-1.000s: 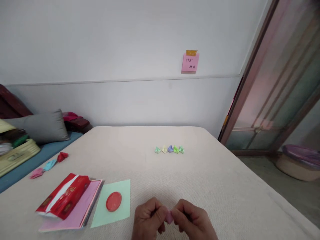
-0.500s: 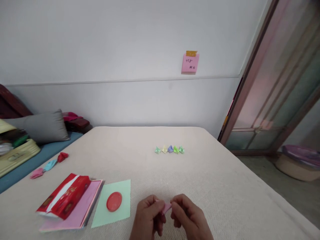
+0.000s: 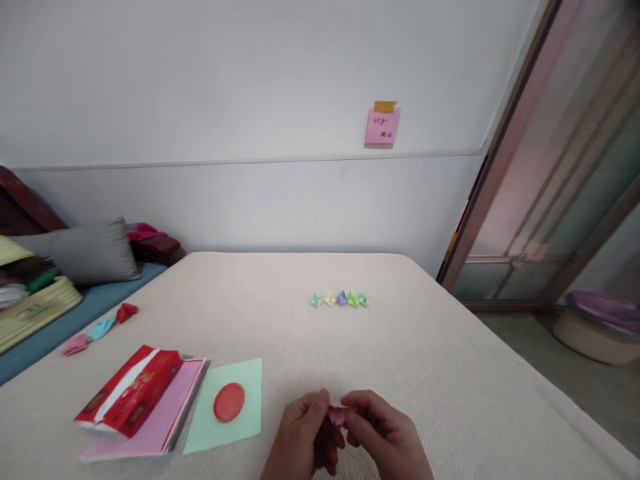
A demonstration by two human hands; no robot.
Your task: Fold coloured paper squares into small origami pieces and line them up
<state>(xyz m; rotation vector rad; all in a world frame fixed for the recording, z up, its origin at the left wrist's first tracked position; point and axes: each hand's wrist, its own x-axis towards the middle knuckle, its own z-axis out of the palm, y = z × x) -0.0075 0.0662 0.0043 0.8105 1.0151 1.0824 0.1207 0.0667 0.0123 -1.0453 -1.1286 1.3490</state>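
your left hand [image 3: 303, 437] and right hand [image 3: 385, 437] both pinch the pink paper [image 3: 340, 415], held between them at twelve o'clock, just above the table [image 3: 400, 347]; its long axis seems to run nine to three.

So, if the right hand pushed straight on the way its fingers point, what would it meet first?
Its fingers point left, so the right hand would press into the small pink folded paper it pinches, then the left hand just beyond; depth there is unclear.
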